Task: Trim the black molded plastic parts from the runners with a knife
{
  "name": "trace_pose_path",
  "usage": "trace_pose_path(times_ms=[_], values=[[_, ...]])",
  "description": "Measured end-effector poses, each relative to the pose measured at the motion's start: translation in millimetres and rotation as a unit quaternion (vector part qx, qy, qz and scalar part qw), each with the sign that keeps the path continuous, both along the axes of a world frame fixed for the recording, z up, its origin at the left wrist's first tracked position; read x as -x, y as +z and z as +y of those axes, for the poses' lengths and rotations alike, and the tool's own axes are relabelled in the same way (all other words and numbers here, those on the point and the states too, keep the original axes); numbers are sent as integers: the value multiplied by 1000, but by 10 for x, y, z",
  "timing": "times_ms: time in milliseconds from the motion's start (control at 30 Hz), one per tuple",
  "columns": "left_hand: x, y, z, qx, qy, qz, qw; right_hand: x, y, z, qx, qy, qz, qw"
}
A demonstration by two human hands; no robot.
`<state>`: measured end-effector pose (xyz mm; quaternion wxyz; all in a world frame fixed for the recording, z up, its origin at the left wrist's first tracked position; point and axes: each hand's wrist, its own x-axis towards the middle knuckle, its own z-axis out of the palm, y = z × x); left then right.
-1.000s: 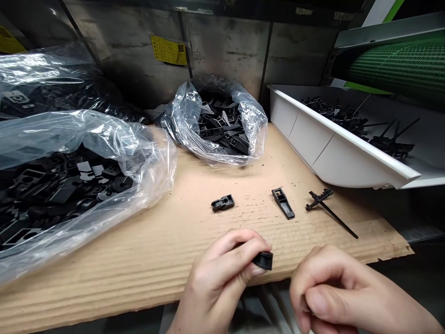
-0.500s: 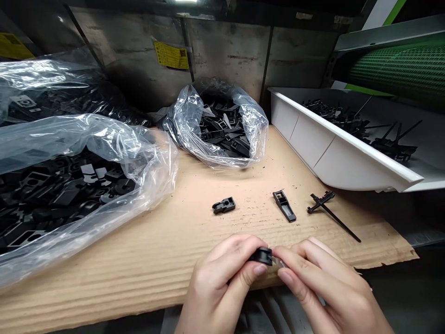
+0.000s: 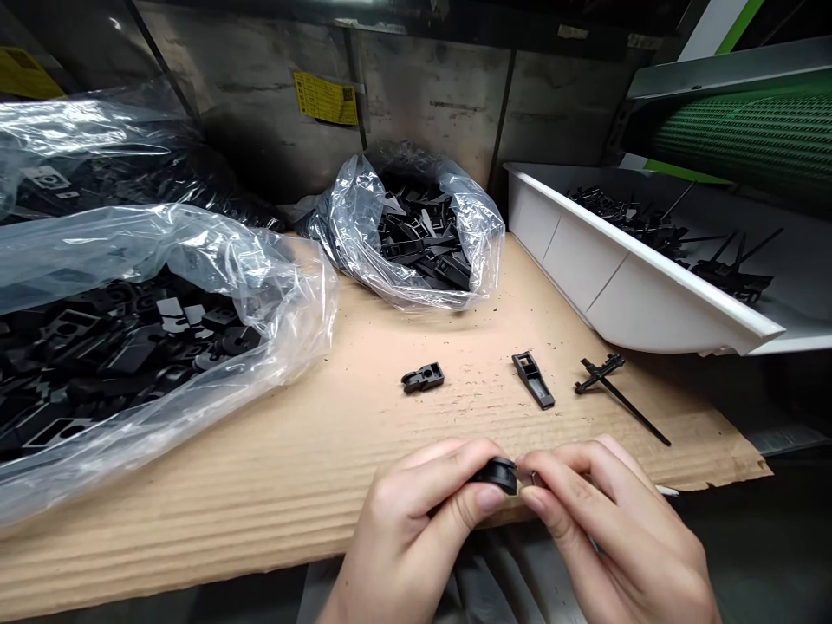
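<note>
Left hand (image 3: 419, 511): a rounded, grooved black plastic part (image 3: 499, 475) is gripped between thumb and fingers, with its end directed to the right. Right hand (image 3: 604, 511): a small, thin piece (image 3: 529, 476) of unclear material is pinched between thumb and forefinger, its tip presented at the end of the rounded part. Both hands are held at the near edge of the counter (image 3: 260, 468), which is surfaced with brown corrugated cardboard.

Progress, as judged: the two held items have been brought together end to end, but whether the thin piece is seated cannot be determined, as the contact point is partly covered by the fingertips. Three components are laid out separately beyond the hands and have not been joined: a short black plastic block with a rounded end (image 3: 423, 378), a tapered black plastic piece with rectangular openings (image 3: 533, 380), and a cross-shaped black plastic fitting with a long thin strap (image 3: 598, 374).

Ample stock is left unused. Blocky black parts are contained in the open clear plastic bag at left (image 3: 305, 321), tapered pieces in the open clear plastic bag at centre (image 3: 354, 208), and strapped fittings in the white plastic bin (image 3: 565, 251) at right.
</note>
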<state>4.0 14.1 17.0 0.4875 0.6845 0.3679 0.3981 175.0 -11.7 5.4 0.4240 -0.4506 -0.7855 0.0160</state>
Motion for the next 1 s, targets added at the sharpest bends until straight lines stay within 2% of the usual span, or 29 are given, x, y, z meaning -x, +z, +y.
trace_pose_path(times_ms=[133,300,500,667,733,833,1000], values=[[11,14,-5,25,-20,-11,999,-9,24,13,2,-24,23,999],[20,35,-25,25,24,-19,999,-71,97,-30,68,-5,21,997],[64,6,-18,-4,23,42,999,-149,52,-81,87,-42,18,995],[18,-3,7,-29,62,39,997,-177,0,-85,106,3,-7,994],[-6,-1,1,-58,72,27,995,-220,17,-91,113,38,-29,992],[-23,-5,-13,-88,72,49,992,-316,103,-83,87,71,-94,989],[-23,-7,-15,-71,4,102,992,-379,320,12,48,90,-220,970]])
